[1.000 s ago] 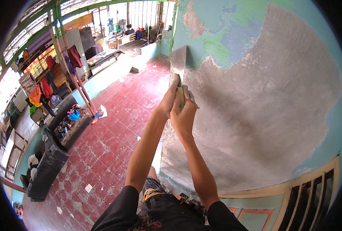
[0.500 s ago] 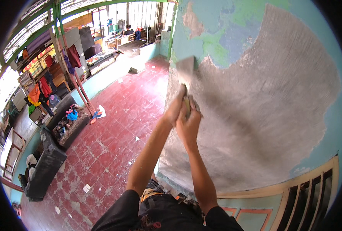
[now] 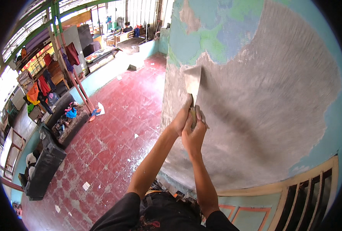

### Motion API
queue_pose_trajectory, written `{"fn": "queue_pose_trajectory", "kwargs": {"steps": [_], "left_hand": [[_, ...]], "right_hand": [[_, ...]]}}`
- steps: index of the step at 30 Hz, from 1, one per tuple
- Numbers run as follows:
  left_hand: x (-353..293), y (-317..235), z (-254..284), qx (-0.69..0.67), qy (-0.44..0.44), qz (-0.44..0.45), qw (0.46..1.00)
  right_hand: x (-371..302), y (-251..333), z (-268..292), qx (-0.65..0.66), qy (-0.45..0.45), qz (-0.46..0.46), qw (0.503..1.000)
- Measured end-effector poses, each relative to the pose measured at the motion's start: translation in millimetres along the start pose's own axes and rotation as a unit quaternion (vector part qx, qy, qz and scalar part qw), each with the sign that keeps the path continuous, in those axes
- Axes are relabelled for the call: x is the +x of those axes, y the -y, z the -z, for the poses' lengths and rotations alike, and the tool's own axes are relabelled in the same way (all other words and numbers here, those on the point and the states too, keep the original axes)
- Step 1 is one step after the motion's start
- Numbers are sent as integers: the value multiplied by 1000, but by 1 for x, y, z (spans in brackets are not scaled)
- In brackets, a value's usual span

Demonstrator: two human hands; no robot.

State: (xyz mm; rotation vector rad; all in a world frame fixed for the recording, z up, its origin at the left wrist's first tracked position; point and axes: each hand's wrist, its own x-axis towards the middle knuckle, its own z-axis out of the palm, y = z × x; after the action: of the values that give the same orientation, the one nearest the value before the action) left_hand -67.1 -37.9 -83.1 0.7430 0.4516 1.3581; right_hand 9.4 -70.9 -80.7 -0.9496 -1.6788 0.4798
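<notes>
A scraper with a wide, flat metal blade (image 3: pixel 193 81) is in both my hands, its blade at the wall. Around the handle, near the blade, my left hand (image 3: pixel 181 120) is closed. My right hand (image 3: pixel 194 134) is wrapped round the handle too, just below and to the right. Most of the handle is hidden by the fingers. The blade lies against a large bare grey-brown patch (image 3: pixel 271 92) of wall, near its left edge. Above it, ragged green and blue paint (image 3: pixel 225 42) still covers the wall. Whitish specks (image 3: pixel 140 156) show beside my left forearm.
Red floor tiles (image 3: pixel 113 134) with scattered pale flakes stretch to my left. Dark sofas (image 3: pixel 47 169) stand along a low wall there, one piled with things. Clothes (image 3: pixel 44 86) hang beyond. A wooden-framed barred opening (image 3: pixel 309 196) sits at lower right. Far off, a person (image 3: pixel 127 27) is visible.
Both hands and the scraper have moved down and slightly right along the wall. The blade, blurred before, is now sharper. White specks have appeared beside my left forearm.
</notes>
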Motion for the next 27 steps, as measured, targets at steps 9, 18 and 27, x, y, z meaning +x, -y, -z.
{"fn": "queue_pose_trajectory", "kwargs": {"steps": [9, 18, 27], "left_hand": [[1, -39, 6, -17, -9, -8, 1000], [13, -45, 14, -24, 7, -3, 1000], [3, -11, 14, -6, 30, 23, 999]], "right_hand": [[23, 10, -27, 1, -1, 42, 999], [29, 17, -33, -9, -22, 33, 999], [-1, -1, -22, 27, -20, -30, 999]]}}
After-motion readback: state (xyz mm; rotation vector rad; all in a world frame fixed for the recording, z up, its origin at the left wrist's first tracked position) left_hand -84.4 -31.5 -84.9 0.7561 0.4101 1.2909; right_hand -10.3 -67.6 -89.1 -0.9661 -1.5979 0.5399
